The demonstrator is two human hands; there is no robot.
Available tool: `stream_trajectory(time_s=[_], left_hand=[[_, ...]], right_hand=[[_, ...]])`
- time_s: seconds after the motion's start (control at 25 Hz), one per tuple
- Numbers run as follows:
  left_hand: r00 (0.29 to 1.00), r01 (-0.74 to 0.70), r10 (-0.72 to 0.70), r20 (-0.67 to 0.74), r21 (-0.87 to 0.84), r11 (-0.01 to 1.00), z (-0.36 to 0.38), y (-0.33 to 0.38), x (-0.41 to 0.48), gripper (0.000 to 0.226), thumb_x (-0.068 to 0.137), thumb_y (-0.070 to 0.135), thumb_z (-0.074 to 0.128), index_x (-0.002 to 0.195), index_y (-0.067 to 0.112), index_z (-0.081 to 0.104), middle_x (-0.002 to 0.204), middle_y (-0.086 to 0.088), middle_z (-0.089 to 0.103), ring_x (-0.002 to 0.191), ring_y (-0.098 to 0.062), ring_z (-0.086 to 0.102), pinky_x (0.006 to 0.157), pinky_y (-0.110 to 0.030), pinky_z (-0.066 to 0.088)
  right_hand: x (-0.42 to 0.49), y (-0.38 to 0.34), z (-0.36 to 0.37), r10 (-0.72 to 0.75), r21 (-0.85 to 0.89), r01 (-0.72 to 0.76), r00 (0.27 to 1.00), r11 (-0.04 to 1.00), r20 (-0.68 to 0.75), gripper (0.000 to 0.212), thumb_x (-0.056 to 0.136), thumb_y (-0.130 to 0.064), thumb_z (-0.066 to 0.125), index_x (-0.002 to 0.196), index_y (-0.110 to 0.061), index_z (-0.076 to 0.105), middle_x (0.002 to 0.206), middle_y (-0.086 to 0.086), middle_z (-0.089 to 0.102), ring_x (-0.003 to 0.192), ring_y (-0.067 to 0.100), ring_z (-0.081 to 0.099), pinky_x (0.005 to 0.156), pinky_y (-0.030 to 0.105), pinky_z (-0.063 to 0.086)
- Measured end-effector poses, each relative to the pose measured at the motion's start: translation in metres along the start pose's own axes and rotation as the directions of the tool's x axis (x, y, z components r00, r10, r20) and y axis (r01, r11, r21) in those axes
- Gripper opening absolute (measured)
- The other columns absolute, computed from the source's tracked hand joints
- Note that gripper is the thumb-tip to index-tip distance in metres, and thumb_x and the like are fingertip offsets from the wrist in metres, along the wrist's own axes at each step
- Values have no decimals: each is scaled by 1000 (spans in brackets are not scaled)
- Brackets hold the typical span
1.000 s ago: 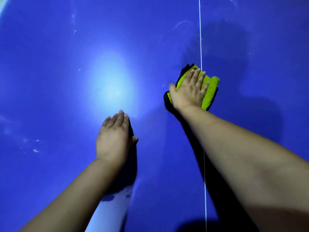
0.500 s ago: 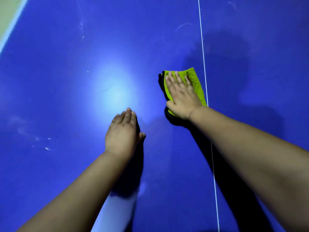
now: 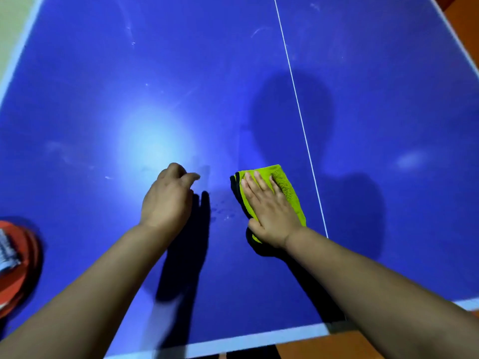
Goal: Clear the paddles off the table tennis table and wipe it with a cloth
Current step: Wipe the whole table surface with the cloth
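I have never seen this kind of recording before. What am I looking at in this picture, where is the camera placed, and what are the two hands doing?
There is no machine here. A person wears a wide-angle camera on the head, so you look forward and down along both bare forearms, as if through that person's eyes.

The large blue surface is a table tennis table, with a thin white centre line and white edge bands. It shows faint smears and a bright reflection of a lamp.

The right hand lies flat on a green cloth with a dark underside, pressing it on the table just left of the line. The left hand holds nothing; its fingers are loosely curled, and I cannot tell whether it touches the surface.

At the left border, a red paddle is partly in view, blurred.
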State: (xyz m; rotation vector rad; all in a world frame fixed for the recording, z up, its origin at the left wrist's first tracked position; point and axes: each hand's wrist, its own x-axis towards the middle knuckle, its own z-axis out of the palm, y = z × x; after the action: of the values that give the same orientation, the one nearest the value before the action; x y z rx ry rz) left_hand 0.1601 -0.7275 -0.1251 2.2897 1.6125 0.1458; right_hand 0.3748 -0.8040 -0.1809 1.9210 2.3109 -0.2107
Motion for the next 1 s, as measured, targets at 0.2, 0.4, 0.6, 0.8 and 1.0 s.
stream_trajectory(time_s=[0.2,0.4,0.6,0.8,1.0], left_hand=[[1000,6,-8,-11,-100,995,-16,-12,-60,23,87,5,51,99,18,66,99,-2,51,79,-26,52,59,-29,33],[999,-14,20,27,-200,980,-29,-22,-89,13,90,16,53,92,20,65,91,2,53,74,-23,52,61,-27,35],[998,-28,32,51,-73,997,-17,-40,-86,11,87,17,57,88,14,68,87,-5,62,86,-30,56,65,-32,40],[998,-59,59,-26,-24,998,8,-50,-37,21,78,11,68,99,10,71,102,-11,66,101,-36,54,84,-40,41],[999,29,-27,-40,46,999,19,-47,41,43,78,21,65,119,14,57,139,-11,45,133,-31,32,108,-45,21]], right_hand=[[-77,-67,15,102,0,-102,995,995,-12,83,71,-36,38,149,-5,30,157,10,22,146,28,15,114,47,13],[-118,-118,20,289,53,-288,957,956,-4,81,71,-34,37,145,-1,35,155,14,27,144,33,22,111,49,17],[-86,-144,13,560,95,-562,827,822,52,84,68,-38,33,141,3,41,149,21,36,141,37,29,112,51,12],[-2,-127,0,690,133,-697,716,704,105,88,77,-42,28,150,2,6,159,20,0,146,37,-7,114,53,-10],[104,-70,-15,730,196,-720,683,665,31,87,86,-41,40,151,0,-1,159,17,-7,146,33,-15,114,51,-11]])
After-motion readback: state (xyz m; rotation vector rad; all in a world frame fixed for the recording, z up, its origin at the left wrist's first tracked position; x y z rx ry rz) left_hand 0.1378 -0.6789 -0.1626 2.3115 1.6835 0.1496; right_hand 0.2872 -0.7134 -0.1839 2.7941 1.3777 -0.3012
